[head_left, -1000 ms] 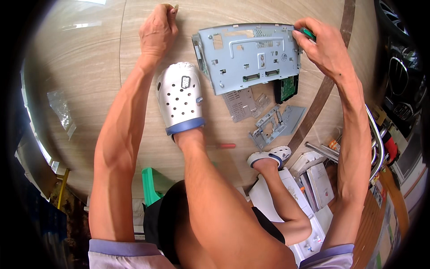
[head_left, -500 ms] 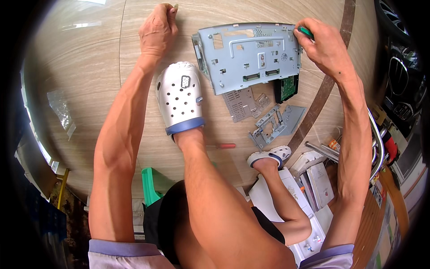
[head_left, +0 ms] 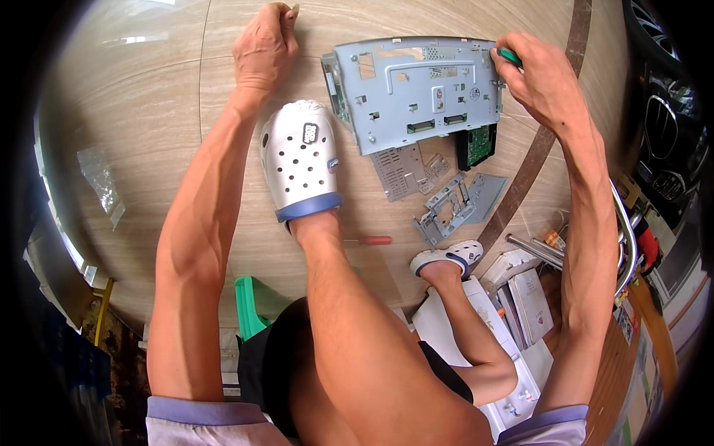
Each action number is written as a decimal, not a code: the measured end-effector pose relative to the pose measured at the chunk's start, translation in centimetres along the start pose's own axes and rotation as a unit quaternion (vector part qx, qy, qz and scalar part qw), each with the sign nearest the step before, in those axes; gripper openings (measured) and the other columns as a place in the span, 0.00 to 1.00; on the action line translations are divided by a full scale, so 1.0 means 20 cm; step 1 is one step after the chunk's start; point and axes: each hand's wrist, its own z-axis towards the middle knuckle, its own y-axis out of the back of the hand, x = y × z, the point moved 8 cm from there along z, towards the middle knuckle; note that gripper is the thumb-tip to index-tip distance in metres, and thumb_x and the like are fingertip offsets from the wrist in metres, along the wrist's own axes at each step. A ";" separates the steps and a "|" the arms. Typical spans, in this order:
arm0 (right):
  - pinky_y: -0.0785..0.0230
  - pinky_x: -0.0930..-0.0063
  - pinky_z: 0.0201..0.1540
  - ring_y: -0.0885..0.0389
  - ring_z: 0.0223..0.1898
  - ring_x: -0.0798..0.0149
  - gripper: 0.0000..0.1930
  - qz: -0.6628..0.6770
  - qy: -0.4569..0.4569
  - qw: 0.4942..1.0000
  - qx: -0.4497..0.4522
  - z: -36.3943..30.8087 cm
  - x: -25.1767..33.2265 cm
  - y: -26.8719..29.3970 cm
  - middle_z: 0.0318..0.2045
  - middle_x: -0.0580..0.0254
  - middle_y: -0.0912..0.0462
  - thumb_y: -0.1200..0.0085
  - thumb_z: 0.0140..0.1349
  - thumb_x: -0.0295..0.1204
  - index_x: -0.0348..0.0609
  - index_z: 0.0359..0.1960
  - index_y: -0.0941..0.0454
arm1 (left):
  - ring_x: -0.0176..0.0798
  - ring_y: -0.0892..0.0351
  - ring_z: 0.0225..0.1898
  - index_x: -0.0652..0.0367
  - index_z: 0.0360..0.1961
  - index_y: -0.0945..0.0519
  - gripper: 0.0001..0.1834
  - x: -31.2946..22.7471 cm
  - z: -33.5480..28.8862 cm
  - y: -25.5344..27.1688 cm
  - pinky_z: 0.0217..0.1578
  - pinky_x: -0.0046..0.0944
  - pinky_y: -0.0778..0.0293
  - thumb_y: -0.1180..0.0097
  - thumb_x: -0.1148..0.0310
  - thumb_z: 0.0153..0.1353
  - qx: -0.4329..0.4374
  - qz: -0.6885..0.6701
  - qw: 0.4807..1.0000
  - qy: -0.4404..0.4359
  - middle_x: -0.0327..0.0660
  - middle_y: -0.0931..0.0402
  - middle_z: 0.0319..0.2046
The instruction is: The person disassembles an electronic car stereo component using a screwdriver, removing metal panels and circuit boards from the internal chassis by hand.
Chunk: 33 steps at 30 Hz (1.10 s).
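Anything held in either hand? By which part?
Right hand: a green-handled tool, apparently by its handle; the tip can't be made out. Left hand: fingers curled, can't tell if it holds anything.

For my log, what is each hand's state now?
Left hand: closed; whether holding anything, cannot be told.
Right hand: closed, holding a slim green tool handle.
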 end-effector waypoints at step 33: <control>0.29 0.59 0.37 0.19 0.33 0.47 0.08 0.053 -0.012 0.998 0.018 0.00 -0.01 0.01 0.30 0.48 0.18 0.42 0.65 0.29 0.36 0.40 0.20 | 0.52 0.18 0.30 0.54 0.41 0.25 0.08 0.01 0.01 -0.01 0.31 0.48 0.25 0.45 0.63 0.71 0.001 0.000 1.000 0.008 0.45 0.18 0.29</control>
